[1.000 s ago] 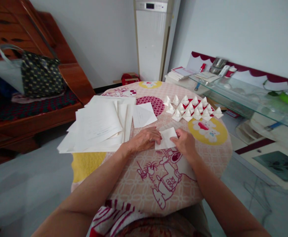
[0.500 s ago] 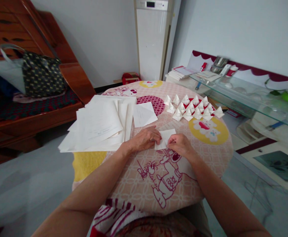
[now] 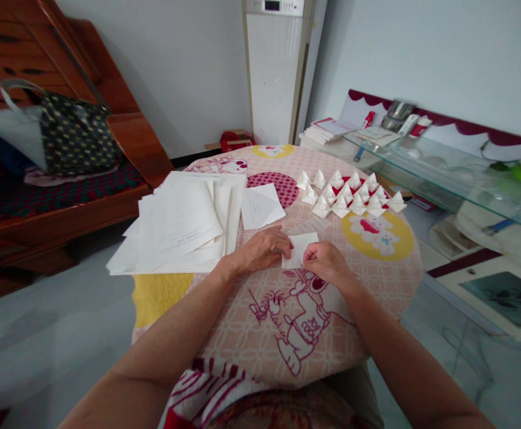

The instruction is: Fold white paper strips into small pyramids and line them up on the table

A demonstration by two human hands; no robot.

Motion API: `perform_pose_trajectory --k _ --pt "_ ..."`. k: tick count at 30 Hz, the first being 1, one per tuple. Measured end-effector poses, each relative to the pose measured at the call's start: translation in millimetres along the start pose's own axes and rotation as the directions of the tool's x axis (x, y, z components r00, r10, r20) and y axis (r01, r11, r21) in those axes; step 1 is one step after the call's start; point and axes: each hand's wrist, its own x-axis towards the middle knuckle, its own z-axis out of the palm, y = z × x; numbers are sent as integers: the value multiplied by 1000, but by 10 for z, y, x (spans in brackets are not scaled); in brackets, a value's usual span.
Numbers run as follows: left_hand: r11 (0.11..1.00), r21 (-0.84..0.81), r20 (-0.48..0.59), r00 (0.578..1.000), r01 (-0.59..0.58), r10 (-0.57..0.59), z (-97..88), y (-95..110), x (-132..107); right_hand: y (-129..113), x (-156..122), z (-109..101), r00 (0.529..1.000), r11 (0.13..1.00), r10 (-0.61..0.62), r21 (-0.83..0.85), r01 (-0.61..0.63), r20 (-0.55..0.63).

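Observation:
A small folded square of white paper (image 3: 299, 243) lies on the patterned tablecloth between my hands. At its left edge, my left hand (image 3: 264, 247) rests with bent fingers closed on the paper. The fingers of my right hand (image 3: 326, 262) pinch the paper's lower right edge. Just beyond my left hand lies a larger white paper square (image 3: 262, 205) with a crease across it and faint print. Several folded white paper pieces with upright points (image 3: 340, 201) stand in rows at the right back of the table, some over a red patch.
A stack of white paper sheets (image 3: 175, 220) covers the table's left side. To the right stands a glass shelf (image 3: 448, 173) with metal containers and papers. A wooden bench (image 3: 130, 137) holding a dark patterned bag (image 3: 77, 134) is at the left.
My left fingers have shifted slightly on the paper, and the paper appears a touch higher and to the right. My right hand keeps its pinch. The rest stays put.

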Motion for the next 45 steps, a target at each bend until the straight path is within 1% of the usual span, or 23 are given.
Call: perform_pose_trajectory --k 4,6,11,12,14,17,20,22,25,29,34,36,38,41,43,45 --pt "999 -32 1 1000 19 -19 -14 32 20 -32 -19 21 1000 996 -6 -87 4 -23" --pt "999 -40 -4 1000 20 -20 -10 42 36 -16 -15 17 1000 996 -19 -87 18 -15" --pt "999 -13 -42 999 30 -30 21 22 95 92 -4 -44 991 992 -99 90 91 89" --pt "999 -4 -52 998 39 -40 30 10 111 111 -11 -59 988 988 -116 112 105 100" --pt "998 12 -65 996 61 -61 50 -17 146 135 -42 -86 982 985 -150 105 138 119" --pt "994 32 -72 992 103 -100 86 -55 200 145 -118 -114 962 967 -246 -35 251 121" --pt "989 45 -79 987 143 -139 116 -75 239 148 -204 -125 923 892 -364 -240 383 120" --pt "986 40 -75 985 160 -156 118 -75 249 158 -248 -124 904 844 -401 -325 427 146" --pt "985 -3 -42 985 170 -170 83 -68 237 181 -277 -118 898 823 -405 -359 440 171" --pt "986 -69 42 988 150 -147 -4 -85 189 175 -268 -113 896 813 -398 -377 444 199" --pt "986 -125 101 990 107 -95 -59 -142 117 68 -285 -138 887 762 -378 -455 460 265" --pt "989 -121 105 992 87 -75 -60 -154 97 29 -303 -171 874 737 -403 -471 485 270" --pt "992 -98 106 992 81 -71 -63 -153 82 16 -308 -200 848 712 -478 -464 527 229" --pt "994 -66 117 990 86 -78 -89 -132 68 51 -274 -194 763 667 -631 -405 625 138" --pt "994 -42 121 988 97 -92 -117 -111 58 103 -240 -147 704 632 -698 -352 690 126" --pt "994 -23 130 986 105 -101 -143 -88 45 169 -218 -84 676 615 -722 -314 723 143"
